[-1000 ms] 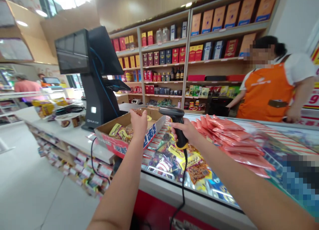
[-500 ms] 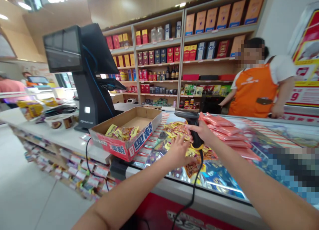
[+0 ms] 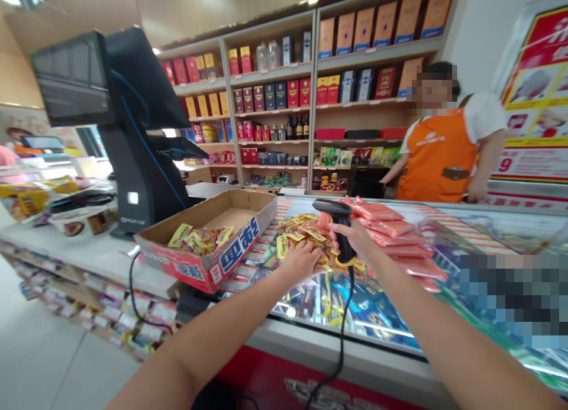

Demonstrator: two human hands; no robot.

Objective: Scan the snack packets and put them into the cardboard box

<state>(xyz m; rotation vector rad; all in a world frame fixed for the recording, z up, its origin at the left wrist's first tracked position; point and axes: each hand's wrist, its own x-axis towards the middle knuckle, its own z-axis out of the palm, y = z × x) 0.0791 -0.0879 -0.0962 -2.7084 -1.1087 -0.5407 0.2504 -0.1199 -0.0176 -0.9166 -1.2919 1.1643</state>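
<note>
My right hand (image 3: 350, 235) is wrapped around the handle of a black barcode scanner (image 3: 332, 207), its head turned to the left and its cable hanging over the counter edge. Below and left of the scanner, my left hand (image 3: 302, 263) is on a pile of small yellow-topped snack packets (image 3: 306, 228), fingers bent and drawn together over them. The fingertips are partly hidden among the packets. Left of the pile, an open cardboard box (image 3: 242, 244) holds several similar packets. Flat pinkish-orange packages (image 3: 393, 233) lie stacked beside my right hand.
The glass-topped counter (image 3: 386, 337) shows packaged goods beneath it. A black checkout terminal (image 3: 142, 179) stands behind the box on the left. Across the counter is a person in an orange apron (image 3: 437, 155). Shelves (image 3: 275, 111) of boxed goods line the back wall.
My left hand has gone from spread fingers to bent ones on the pile. A packet near the counter's front edge is now up by the pile. The scanner stays in my right hand.
</note>
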